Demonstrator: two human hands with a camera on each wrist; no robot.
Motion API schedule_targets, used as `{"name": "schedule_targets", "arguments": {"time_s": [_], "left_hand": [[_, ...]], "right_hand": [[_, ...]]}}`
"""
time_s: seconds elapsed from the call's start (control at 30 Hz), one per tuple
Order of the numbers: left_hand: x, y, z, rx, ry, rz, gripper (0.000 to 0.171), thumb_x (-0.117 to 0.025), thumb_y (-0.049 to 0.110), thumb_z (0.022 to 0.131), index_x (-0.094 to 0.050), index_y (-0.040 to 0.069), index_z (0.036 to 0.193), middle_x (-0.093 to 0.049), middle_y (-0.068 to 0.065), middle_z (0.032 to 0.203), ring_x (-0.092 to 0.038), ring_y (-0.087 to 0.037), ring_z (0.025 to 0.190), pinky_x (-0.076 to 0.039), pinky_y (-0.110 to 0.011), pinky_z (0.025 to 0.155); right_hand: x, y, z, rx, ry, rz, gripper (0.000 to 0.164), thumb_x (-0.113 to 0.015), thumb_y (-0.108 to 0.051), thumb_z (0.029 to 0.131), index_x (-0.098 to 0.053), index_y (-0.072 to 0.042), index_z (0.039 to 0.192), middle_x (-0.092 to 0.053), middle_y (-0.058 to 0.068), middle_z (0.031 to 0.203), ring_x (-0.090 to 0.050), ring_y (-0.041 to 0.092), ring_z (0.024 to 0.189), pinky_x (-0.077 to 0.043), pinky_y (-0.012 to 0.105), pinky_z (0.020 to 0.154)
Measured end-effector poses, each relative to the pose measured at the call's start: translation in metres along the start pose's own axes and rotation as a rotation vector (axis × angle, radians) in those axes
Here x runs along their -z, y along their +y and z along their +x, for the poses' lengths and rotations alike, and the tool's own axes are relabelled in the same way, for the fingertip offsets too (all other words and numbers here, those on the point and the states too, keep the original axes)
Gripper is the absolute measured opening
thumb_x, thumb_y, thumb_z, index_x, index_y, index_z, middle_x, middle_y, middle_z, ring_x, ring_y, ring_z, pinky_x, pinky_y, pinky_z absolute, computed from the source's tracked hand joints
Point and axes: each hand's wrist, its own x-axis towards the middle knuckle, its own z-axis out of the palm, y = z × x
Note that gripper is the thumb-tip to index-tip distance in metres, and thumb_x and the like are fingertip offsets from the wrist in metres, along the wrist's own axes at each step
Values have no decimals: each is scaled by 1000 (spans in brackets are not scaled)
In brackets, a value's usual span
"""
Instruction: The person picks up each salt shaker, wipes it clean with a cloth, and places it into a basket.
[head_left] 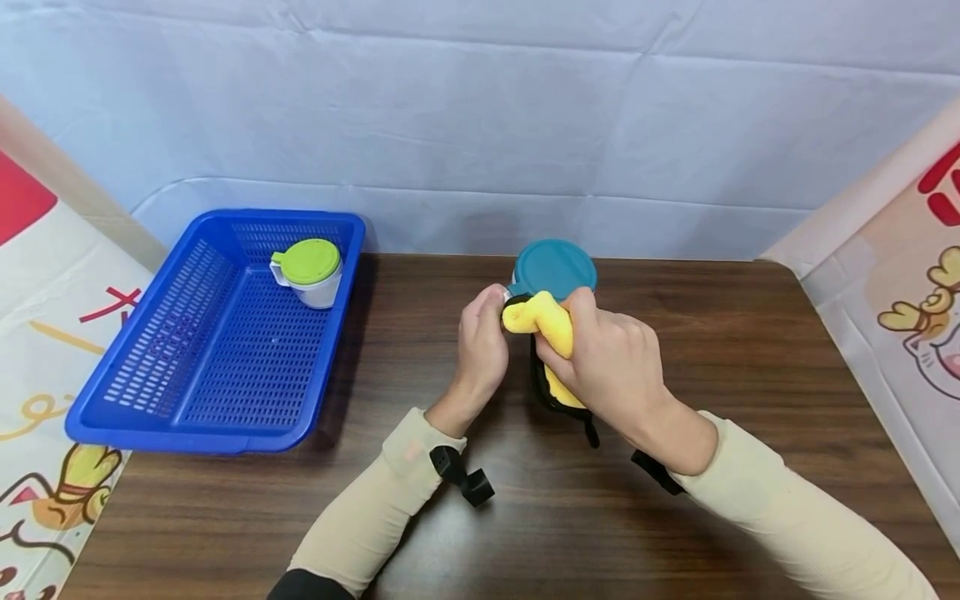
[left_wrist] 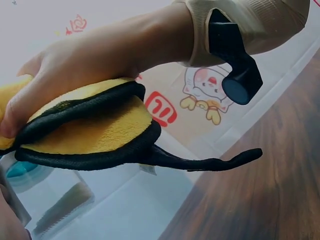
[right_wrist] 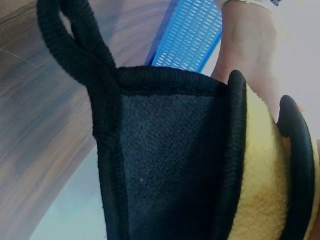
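A cup with a teal lid [head_left: 556, 268] is in front of me near the table's back edge. At the cup's handle side, my left hand [head_left: 482, 337] grips it with curled fingers. Bunched in my right hand [head_left: 618, 358] is a yellow cloth with black edging [head_left: 558, 329]. Most of the cup's body is hidden behind the cloth and hands. In the left wrist view, the cloth [left_wrist: 95, 135] hangs folded from the right hand, a black loop trailing off it. Its dark grey side [right_wrist: 172, 150] fills much of the right wrist view.
A blue plastic basket [head_left: 348, 333] with slotted walls stands on the left of the brown wooden table [head_left: 750, 358]. Inside it, by the right wall, sits a cup with a green lid [head_left: 311, 262]. Pale sheeting [head_left: 480, 125] rises behind the table, with printed panels at both sides.
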Motion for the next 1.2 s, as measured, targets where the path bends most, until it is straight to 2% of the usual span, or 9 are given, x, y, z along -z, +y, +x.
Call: {"name": "schedule_targets", "arguments": {"time_s": [0.1, 0.37, 0.53, 0.7, 0.9, 1.2], "left_hand": [[0, 1, 0, 0, 10, -1, 31, -34, 13, 100, -43, 6, 71, -34, -2, 66, -34, -18, 61, -30, -28, 62], [3, 3, 3, 30, 35, -32, 34, -33, 10, 98, -36, 7, 65, -30, -1, 63, -29, -16, 59, -32, -27, 63], [5, 6, 4, 44, 50, -18, 35, -34, 9, 97, -38, 6, 62, -31, -1, 60, -29, -15, 56, -28, -27, 57], [7, 5, 7, 46, 60, -1, 34, -36, 9, 93, -37, 7, 59, -31, 0, 58, -29, -14, 55, -25, -25, 54], [9, 5, 9, 57, 56, -7, 35, -37, 8, 91, -37, 10, 56, -30, 3, 55, -26, -13, 51, -21, -25, 51], [11, 7, 11, 84, 52, 4, 35, -37, 10, 91, -40, 10, 56, -31, 3, 55, -28, -12, 52, -23, -25, 52]], "right_hand": [[1, 1, -1, 11, 2, 0, 30, -64, -24, 83, -48, -1, 93, -36, 1, 50, -33, 16, 37, -29, 30, 34], [3, 5, -5, 56, 3, 34, 29, -62, -26, 84, -49, -2, 92, -37, 1, 52, -33, 15, 39, -29, 29, 36], [3, 9, -8, 84, 32, 73, 29, -54, -31, 87, -51, -2, 92, -38, 0, 53, -33, 15, 41, -30, 30, 37], [5, 14, -12, 99, 22, 98, 36, -50, -37, 91, -53, -1, 93, -42, 2, 55, -37, 17, 42, -34, 33, 38], [9, 19, -15, 107, 16, 130, 37, -49, -39, 90, -54, -3, 91, -42, 0, 57, -36, 14, 43, -33, 31, 38], [7, 33, -14, 150, 38, 186, 35, -49, -38, 90, -55, -4, 92, -48, 0, 62, -38, 13, 46, -34, 31, 40]]}}
